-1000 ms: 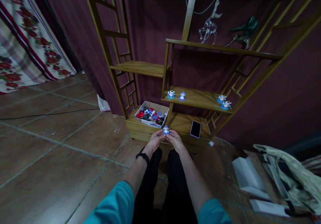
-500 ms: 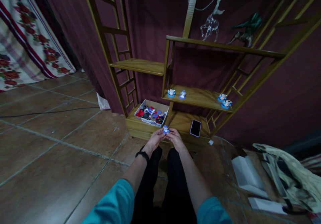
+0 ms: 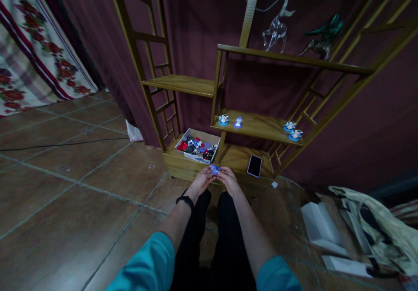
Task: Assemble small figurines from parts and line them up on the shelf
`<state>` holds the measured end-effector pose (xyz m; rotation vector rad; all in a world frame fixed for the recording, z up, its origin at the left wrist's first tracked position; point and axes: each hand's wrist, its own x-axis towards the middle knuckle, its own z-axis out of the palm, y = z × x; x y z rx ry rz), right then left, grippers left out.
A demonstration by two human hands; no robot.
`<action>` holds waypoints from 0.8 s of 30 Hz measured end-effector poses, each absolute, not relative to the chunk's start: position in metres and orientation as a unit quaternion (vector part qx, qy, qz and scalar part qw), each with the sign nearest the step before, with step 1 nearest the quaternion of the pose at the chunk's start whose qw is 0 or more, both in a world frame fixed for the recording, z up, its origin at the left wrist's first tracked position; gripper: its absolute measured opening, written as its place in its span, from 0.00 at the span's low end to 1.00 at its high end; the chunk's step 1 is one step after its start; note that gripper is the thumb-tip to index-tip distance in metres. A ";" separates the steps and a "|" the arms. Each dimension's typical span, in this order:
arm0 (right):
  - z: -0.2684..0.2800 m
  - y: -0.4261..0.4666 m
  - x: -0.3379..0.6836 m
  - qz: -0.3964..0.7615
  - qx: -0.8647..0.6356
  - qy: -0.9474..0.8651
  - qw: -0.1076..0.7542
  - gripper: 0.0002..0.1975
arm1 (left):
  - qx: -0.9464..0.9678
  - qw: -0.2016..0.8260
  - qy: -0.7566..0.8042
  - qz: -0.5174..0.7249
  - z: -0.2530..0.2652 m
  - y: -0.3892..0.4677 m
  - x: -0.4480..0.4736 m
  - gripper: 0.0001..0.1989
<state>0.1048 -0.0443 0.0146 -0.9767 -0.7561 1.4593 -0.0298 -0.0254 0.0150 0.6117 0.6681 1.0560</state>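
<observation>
In the lower middle of the frame, we hold a small purple figurine (image 3: 214, 169) between our left hand (image 3: 203, 180) and our right hand (image 3: 229, 179); the fingers of both hands are closed on it, from its 2 sides. It is in the air before the wooden cabinet (image 3: 179, 165), near the cardboard box (image 3: 209, 138) of mixed loose pieces (image 3: 199, 146), and it looks tilted; its fine details are too small for us to tell. To do this handling well, we think it is better to pinch lightly at the round base, let 1 hand carry the weight while the other adjusts, and not press any thin part. A slip could send it to the tiled floor (image 3: 124, 186), so 1 hand should always grip. At right of centre, the shelf (image 3: 261, 125) bears 4 figurines (image 3: 295, 135), 1 of them purple (image 3: 238, 122) and upright; below them lies a phone (image 3: 254, 166).
</observation>
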 end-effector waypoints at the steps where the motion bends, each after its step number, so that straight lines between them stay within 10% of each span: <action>1: 0.015 -0.044 0.105 0.625 -0.418 -0.320 0.577 0.16 | 0.283 0.767 0.309 0.487 0.014 -0.025 -0.030 0.20; 24: 0.012 -0.038 0.105 0.615 -0.430 -0.272 0.602 0.13 | 0.318 0.761 0.307 0.474 0.013 -0.023 -0.031 0.23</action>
